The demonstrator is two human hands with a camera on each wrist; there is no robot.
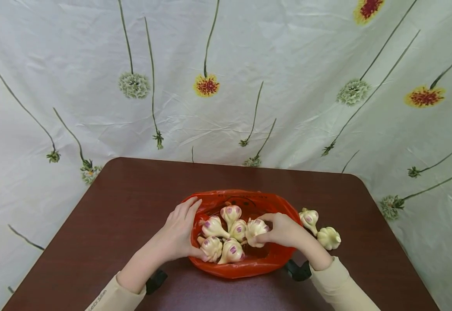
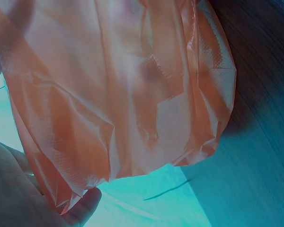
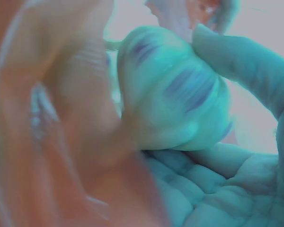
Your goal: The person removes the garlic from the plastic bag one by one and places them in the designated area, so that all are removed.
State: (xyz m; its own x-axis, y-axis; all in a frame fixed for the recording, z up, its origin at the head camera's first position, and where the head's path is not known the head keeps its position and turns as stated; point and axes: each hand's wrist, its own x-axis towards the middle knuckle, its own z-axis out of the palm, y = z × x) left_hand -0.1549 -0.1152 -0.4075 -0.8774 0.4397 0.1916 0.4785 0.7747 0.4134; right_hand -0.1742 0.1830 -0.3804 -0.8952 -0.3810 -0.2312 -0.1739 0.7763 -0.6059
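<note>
A red plastic bag [image 1: 245,270] stands with its mouth spread wide on the table. Several garlic bulbs [image 1: 231,251], cream with purple patches, lie inside it. My left hand [image 1: 177,233] holds the bag's left rim, and in the left wrist view the bag's edge [image 2: 61,189] runs between thumb and fingers. My right hand [image 1: 286,231] reaches over the right rim and grips a garlic bulb [image 1: 256,232] at the right side of the opening. In the right wrist view that bulb [image 3: 173,94] sits between thumb and fingers, with blurred red plastic partly in front.
Two more garlic bulbs [image 1: 329,238] lie on the table just right of the bag, close to my right forearm. The dark brown table [image 1: 140,194] has rounded far corners. A white cloth with printed flowers [image 1: 288,56] hangs behind it.
</note>
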